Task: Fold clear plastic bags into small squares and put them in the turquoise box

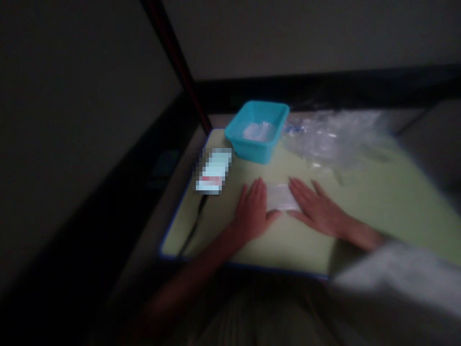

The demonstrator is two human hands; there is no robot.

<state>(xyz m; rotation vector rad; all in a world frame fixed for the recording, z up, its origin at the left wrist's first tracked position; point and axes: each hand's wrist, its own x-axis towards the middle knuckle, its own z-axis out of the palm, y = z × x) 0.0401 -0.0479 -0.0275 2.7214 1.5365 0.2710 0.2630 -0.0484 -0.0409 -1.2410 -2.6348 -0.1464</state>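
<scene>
Translucent plastic packet (283,196) lies flat on the worktop (378,206) in the head view, between the person's two hands and just in front of the body. Its left edge meets the fingers (258,190) of the left hand (252,214), which are stretched out and held close together, pointing away from the person; that hand's thumb reaches across toward the packet's near left corner. On the other side, the right hand (319,209) is also opened out flat, its leading fingers (300,189) slanting inward over the packet's right edge, its little finger spread apart and its thumb extended along the near right corner. Blur hides how firmly either hand presses. Beyond the left hand stands a turquoise basin (264,153) with pale, filmy pieces (257,131) inside, too indistinct to identify. A loose heap of clear plastic (334,139) spreads to the basin's right, near the far edge. Left of the basin, a bright, pixelated device (216,168) lies near the worktop's blue-trimmed left edge, and a dark cable (194,227) runs from its lower end toward the near edge. A pale sleeve (399,271) covers much of the right forearm, while the left forearm is bare.
</scene>
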